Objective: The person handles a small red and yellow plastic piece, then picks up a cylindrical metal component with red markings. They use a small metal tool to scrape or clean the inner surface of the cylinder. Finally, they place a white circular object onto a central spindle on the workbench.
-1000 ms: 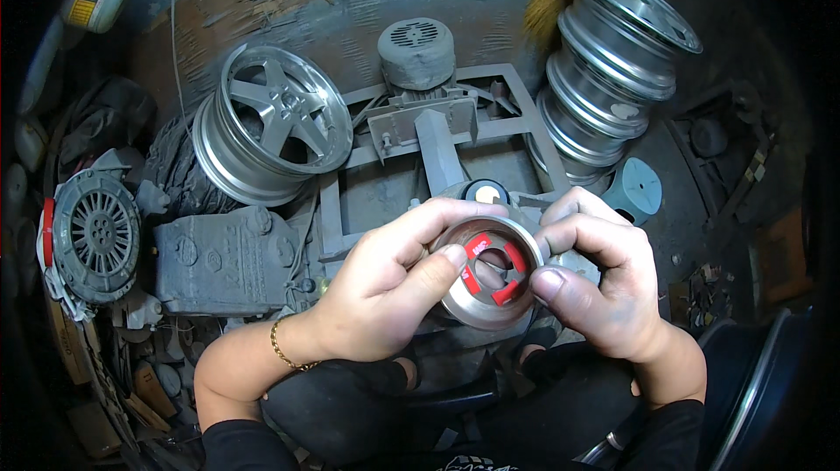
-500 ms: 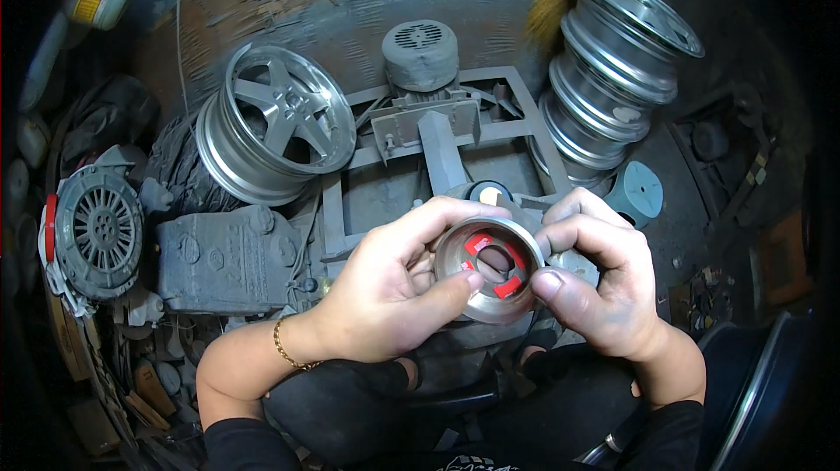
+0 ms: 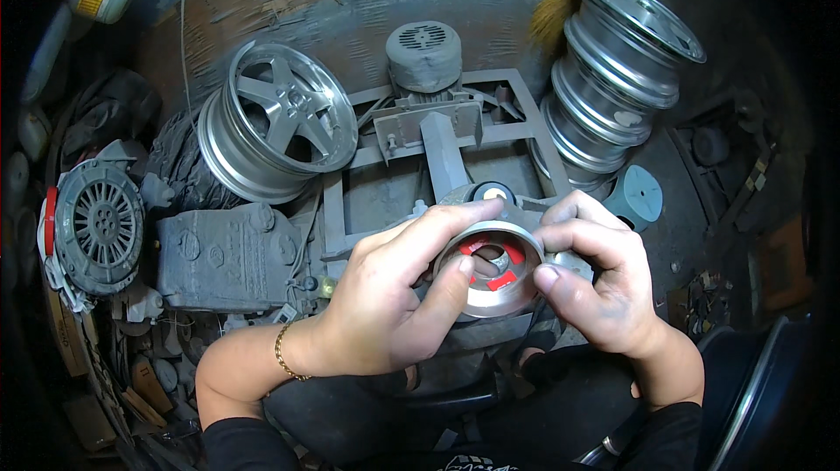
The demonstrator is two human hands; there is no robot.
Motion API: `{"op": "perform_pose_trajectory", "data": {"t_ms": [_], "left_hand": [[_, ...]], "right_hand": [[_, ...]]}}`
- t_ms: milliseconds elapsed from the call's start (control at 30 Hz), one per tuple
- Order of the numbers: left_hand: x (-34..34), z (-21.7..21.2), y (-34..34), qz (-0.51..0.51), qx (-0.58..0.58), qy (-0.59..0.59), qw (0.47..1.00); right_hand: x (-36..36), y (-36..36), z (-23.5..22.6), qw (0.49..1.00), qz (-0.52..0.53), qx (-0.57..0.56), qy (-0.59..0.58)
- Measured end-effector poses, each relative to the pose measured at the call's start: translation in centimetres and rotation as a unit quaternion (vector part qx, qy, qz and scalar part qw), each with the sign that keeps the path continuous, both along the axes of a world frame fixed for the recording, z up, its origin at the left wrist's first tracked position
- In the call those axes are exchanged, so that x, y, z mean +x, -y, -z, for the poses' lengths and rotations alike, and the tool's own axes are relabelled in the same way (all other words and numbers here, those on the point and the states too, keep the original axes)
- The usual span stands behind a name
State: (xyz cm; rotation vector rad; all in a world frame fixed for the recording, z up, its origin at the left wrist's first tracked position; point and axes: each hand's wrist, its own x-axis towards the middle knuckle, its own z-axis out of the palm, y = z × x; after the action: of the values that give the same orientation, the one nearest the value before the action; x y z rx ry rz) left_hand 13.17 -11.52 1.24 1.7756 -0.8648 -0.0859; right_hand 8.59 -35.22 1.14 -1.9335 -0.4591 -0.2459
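Between my hands is a grey cup-shaped grinding wheel (image 3: 506, 299), its open side tilted up toward me. Red label pieces ring the round hole in its floor. My left hand (image 3: 392, 296) grips the left side, index finger along the far rim and thumb reaching inside the cup. On the opposite side my right hand (image 3: 599, 274) pinches the rim between thumb and bent fingers. Just beyond the wheel, a dark round part with a pale centre (image 3: 495, 195) shows at the near end of a machine's arm (image 3: 444, 156).
A dusty motor (image 3: 423, 55) stands on a metal frame (image 3: 337, 209) ahead. Left are a spoked wheel rim (image 3: 289, 112), a grey tank (image 3: 227, 257) and a round slotted machine (image 3: 98, 226). Stacked rims (image 3: 612, 77), a straw broom (image 3: 553, 18) and a teal stool (image 3: 637, 195) are right.
The grinding wheel has tipped and turned slightly, so its red labels sit differently. My left thumb has moved up along the inside, while my right hand keeps nearly the same pinch.
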Motion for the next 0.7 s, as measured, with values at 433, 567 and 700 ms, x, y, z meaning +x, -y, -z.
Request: {"op": "perform_pose_trajectory", "data": {"t_ms": [433, 567, 700], "left_hand": [[1.0, 0.2, -0.1, 0.061, 0.045, -0.117, 0.99], [1.9, 0.5, -0.2, 0.11, -0.004, -0.259, 0.96], [2.5, 0.5, -0.5, 0.131, -0.003, -0.322, 0.937]], "right_hand": [[0.1, -0.8, 0.8, 1.0, -0.001, -0.004, -0.008], [0.5, -0.4, 0.9, 1.0, 0.017, -0.006, -0.023], [0.6, -0.6, 1.0, 0.999, 0.019, 0.01, -0.034]]}}
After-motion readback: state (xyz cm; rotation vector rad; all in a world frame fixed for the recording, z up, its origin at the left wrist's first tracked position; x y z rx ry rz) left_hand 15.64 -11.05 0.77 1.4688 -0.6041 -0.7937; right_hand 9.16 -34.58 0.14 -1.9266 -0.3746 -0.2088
